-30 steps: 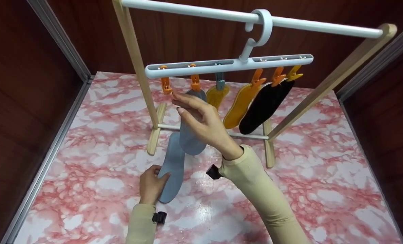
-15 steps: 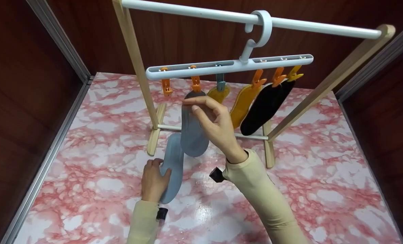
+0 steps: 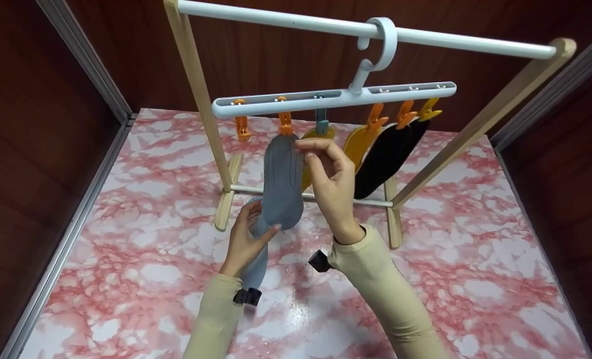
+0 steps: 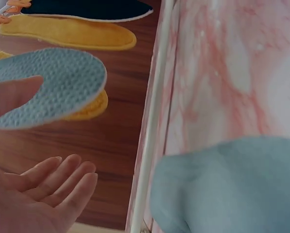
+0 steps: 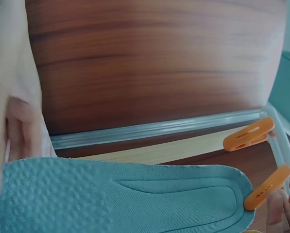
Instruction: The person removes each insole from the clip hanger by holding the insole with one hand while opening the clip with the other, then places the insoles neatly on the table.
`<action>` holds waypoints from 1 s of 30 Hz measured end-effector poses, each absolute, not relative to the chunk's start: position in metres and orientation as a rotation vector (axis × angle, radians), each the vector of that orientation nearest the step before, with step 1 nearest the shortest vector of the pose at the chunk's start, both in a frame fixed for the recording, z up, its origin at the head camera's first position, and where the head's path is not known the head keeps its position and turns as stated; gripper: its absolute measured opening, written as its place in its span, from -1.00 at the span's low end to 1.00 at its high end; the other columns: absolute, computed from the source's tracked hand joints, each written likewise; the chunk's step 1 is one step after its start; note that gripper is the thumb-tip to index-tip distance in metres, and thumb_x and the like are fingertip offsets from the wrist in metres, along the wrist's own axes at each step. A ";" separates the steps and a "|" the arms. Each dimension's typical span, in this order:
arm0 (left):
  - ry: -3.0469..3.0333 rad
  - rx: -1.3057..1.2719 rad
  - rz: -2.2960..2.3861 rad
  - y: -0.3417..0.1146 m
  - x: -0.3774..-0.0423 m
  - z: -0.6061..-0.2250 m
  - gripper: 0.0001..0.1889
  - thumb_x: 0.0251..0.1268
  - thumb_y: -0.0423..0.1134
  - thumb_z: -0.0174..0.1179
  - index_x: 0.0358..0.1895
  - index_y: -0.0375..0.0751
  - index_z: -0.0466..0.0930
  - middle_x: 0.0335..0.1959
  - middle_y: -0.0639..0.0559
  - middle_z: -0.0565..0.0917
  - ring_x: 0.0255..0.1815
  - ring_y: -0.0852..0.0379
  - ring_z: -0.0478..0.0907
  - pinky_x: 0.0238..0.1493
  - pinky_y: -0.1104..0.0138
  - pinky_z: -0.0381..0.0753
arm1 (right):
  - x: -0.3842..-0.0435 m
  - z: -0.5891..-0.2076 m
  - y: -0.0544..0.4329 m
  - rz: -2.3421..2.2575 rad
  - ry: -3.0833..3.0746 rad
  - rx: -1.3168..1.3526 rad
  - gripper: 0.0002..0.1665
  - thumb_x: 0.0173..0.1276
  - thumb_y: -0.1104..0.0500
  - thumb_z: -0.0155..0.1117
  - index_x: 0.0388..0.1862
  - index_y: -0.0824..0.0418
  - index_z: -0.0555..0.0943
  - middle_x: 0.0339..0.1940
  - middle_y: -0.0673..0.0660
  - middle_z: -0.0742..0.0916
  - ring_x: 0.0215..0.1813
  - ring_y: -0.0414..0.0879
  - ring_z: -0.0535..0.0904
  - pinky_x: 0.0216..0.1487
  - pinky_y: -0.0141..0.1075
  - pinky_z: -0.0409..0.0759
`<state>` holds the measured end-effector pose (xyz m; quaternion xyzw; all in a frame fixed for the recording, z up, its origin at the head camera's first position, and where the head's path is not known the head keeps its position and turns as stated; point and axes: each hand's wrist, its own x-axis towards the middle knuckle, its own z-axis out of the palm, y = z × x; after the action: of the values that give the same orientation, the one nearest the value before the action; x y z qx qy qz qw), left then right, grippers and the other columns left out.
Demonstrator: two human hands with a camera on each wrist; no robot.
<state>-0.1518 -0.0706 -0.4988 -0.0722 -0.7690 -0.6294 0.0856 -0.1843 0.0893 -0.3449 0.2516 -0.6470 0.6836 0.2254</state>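
Observation:
A blue-grey insole point(image 3: 282, 184) hangs toe-up from an orange clip point(image 3: 286, 124) on the white hanger point(image 3: 346, 95). My left hand point(image 3: 248, 239) is around its lower end, fingers spread; in the left wrist view the thumb point(image 4: 18, 94) lies across the insole's dimpled face while the other fingers point(image 4: 62, 184) stay apart from it. Beside the insole's upper right edge is my right hand point(image 3: 333, 179), its fingers loosely bent and gripping nothing visible. A second blue-grey insole point(image 3: 257, 269) lies on the marbled surface, partly hidden behind my left hand and the hanging insole.
Another orange clip point(image 3: 243, 130) hangs at the hanger's left end with nothing in it. Yellow insoles point(image 3: 360, 139) and black insoles point(image 3: 385, 164) hang to the right. A wooden-legged rack point(image 3: 199, 89) frames everything, with a white lower bar point(image 3: 370, 202).
My left hand has left the lying insole and risen to the hanging insole's lower end. My right hand has moved right and away from the left-end clip.

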 end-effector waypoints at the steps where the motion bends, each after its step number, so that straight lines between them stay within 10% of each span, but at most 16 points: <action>1: -2.283 -0.204 -1.894 -0.069 -0.154 -0.497 -0.36 0.16 -0.28 0.34 0.29 -0.35 0.29 0.22 -0.30 0.45 0.28 -0.21 0.39 0.32 -0.01 0.32 | -0.184 -0.345 0.089 1.873 -1.789 0.696 -0.78 0.39 0.42 0.02 -0.09 0.52 0.55 -0.11 0.30 0.67 -0.04 0.20 0.58 0.02 -0.27 0.56; 30: -2.167 -0.201 -1.739 -0.061 -0.157 -0.487 -0.82 0.34 -0.40 0.12 -0.05 -0.40 0.49 -0.27 -0.23 0.63 -0.27 -0.04 0.56 -0.16 0.19 0.52 | -0.209 -0.344 0.076 1.729 -1.945 0.857 -0.36 0.35 0.45 0.12 0.36 0.59 0.19 0.42 0.42 0.32 0.45 0.07 0.29 0.42 -0.16 0.25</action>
<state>-0.1570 -0.0614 -0.4866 -0.0709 -0.7658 -0.6142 0.1770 -0.2088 0.0763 -0.3436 0.3066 -0.6957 0.6183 0.1995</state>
